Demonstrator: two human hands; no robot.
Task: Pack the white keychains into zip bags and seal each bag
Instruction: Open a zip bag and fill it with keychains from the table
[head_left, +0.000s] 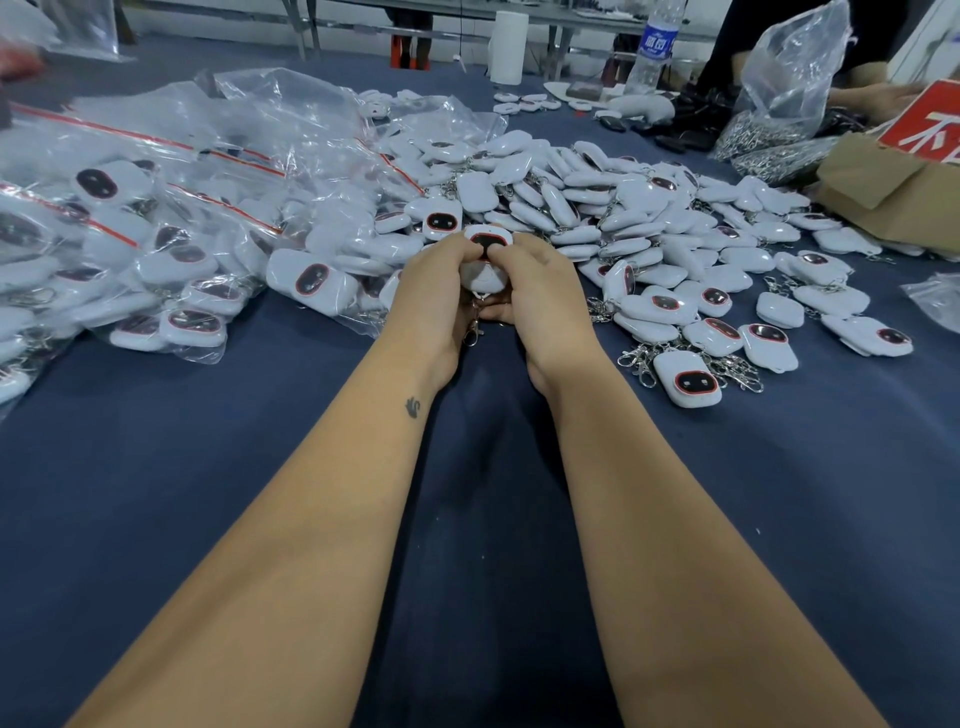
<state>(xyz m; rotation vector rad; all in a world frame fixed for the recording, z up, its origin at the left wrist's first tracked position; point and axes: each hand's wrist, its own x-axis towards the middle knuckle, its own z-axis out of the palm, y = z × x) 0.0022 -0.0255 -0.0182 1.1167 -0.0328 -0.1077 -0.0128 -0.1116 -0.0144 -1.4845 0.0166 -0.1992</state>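
**A:** What lay over at nine o'clock?

**B:** A heap of clear plastic zip bags with red seal strips (156, 208), already filled with keychains and slumped on the dark blue cloth table (208, 493). I'd judge they were pushed aside there so finished work stayed apart from the loose stock.

**A:** And the hands?

**B:** At the centre. The left hand (434, 296) had its fingers curled round a white rounded plastic keychain with a dark, red-rimmed face (485, 260), and the right hand (540, 296) pinched the same piece from the other side, thumb on the dark face. Its metal clip (471, 325) hung down between the palms. There may have been a second keychain stacked under the first; the fingers hid too much to be sure. Both hands sat just at the near edge of the pile, probably so each fresh piece was a short reach away.

**A:** No bag in the hands?

**B:** None that I could see, so bagging this piece was not yet done.

**A:** Toward one to three o'clock?

**B:** The loose pile of white keychains (623, 218) spread wide, clips tangled. Beyond it, at one o'clock, stood a clear plastic water bottle with a blue label (655, 47), and at two o'clock a brown cardboard box (883, 192) beside a crumpled clear bag of metal clips (779, 119).
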